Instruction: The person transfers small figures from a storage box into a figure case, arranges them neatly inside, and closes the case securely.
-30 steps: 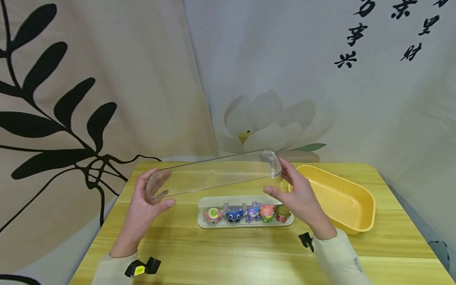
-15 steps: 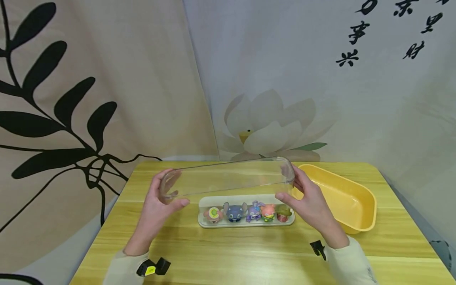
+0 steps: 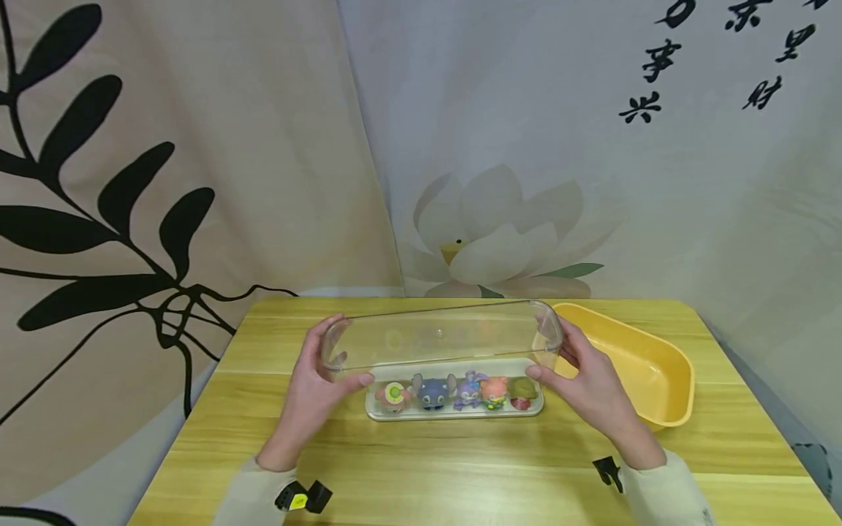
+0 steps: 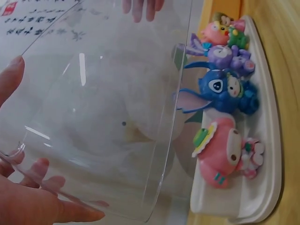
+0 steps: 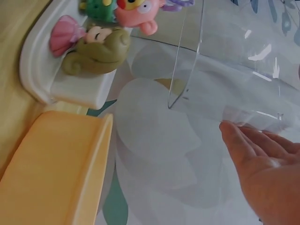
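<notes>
My left hand (image 3: 314, 391) and right hand (image 3: 588, 383) grip the two ends of a long clear plastic cover (image 3: 441, 336). It hangs tilted above and behind a white stepped tray (image 3: 454, 418), its right end higher in the head view. Along the tray stand several small figurines: a pink one with a hat (image 4: 222, 154), a blue big-eared one (image 4: 215, 89), a purple one (image 3: 468, 392), a coral-pink one (image 3: 494, 394) and one with olive hair (image 5: 96, 54). In the left wrist view, the cover's lower edge passes close by the blue figurine's ears.
A yellow plastic basin (image 3: 645, 365) stands to the right, just behind my right forearm. Everything sits on a wood-grain table (image 3: 421, 467). Behind the table hangs a printed curtain (image 3: 263, 146).
Both hands have carried the cover rightward and lower, toward the tray. It is more level than before, and its lower edge now overlaps the tray's back in the head view.
</notes>
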The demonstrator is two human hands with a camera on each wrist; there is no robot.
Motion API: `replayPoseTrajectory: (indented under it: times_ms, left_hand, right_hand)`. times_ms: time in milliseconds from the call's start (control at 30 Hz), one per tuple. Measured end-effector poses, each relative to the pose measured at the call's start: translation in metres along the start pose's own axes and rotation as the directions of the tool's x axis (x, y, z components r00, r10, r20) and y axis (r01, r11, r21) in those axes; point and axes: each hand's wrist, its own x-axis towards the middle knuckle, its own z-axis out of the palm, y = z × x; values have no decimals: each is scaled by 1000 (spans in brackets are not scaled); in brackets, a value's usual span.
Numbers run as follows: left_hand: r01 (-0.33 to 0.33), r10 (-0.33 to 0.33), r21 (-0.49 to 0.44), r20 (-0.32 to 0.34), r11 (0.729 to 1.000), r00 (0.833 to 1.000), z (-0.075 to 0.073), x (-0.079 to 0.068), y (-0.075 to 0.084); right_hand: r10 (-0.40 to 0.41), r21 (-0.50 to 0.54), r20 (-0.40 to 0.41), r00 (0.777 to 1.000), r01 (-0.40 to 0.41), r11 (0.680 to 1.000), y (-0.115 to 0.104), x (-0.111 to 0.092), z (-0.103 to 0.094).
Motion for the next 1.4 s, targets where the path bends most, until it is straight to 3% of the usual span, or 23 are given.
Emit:
replayPoseTrajectory:
  times_ms: [367, 733, 1100, 1400]
  left_hand:
    - [22, -21, -38, 39, 999, 999, 13, 1, -11]
    - [14, -6, -112, 74, 994, 997, 17, 2, -25]
    - [23, -9, -131, 104, 991, 995, 20, 2, -34]
    - [39, -28, -94, 112, 995, 993, 22, 4, -41]
  right_hand:
    - [57, -44, 22, 998, -56, 997, 10, -9, -4]
    - [99, 3, 55, 994, -100, 995, 19, -14, 0]
    - [118, 3, 66, 991, -119, 993, 29, -16, 3]
    - [129, -8, 71, 989, -129, 992, 33, -13, 4]
